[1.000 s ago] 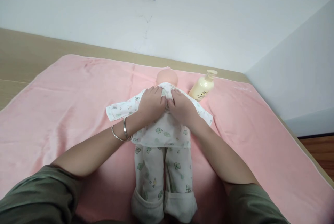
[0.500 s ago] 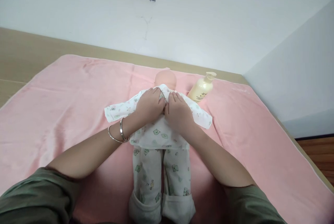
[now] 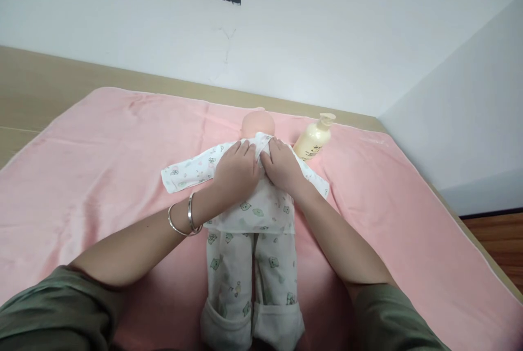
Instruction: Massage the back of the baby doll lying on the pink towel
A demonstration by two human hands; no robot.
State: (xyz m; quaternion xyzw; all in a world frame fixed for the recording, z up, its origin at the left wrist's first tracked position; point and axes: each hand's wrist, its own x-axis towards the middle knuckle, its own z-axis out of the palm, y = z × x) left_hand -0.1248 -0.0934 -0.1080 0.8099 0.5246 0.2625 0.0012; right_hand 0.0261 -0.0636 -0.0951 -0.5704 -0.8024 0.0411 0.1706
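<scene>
- Your left hand (image 3: 237,172) and right hand (image 3: 285,170) touch the printed shirt (image 3: 267,210); whether the fingers clamp cloth, cannot tell.
- Shirt judged light, soft; grasp at lower hem (image 3: 250,229).

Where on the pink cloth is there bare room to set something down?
The pink cloth lies bare from the sleeve on the left to the cloth's left edge, and from the bottle to its right edge. Crowded mid-cloth: left hand and right hand on the shirt, doll's head just beyond.
</scene>
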